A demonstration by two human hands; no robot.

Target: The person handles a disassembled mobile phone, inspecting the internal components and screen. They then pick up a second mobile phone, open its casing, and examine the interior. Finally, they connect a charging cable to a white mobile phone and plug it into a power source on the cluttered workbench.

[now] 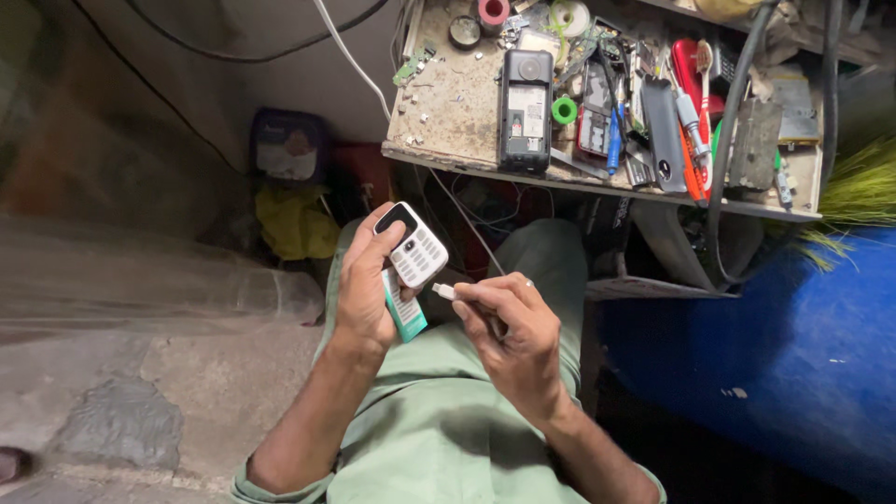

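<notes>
My left hand (362, 280) grips a small white keypad phone (413, 245) with a dark screen, held over my lap. Under it in the same hand is a teal-edged flat piece (408, 315). My right hand (509, 322) pinches a small white charger plug (444, 291), its metal tip close to the phone's lower end, not touching it. A thin cable (467, 224) runs up from the plug towards the bench.
A cluttered workbench (467, 154) stands ahead with an opened black phone (525, 110), a green tape ring (564, 110), screwdrivers, a toothbrush and several parts. A blue drum (793, 345) is at right. A yellow bag (297, 224) lies under the bench.
</notes>
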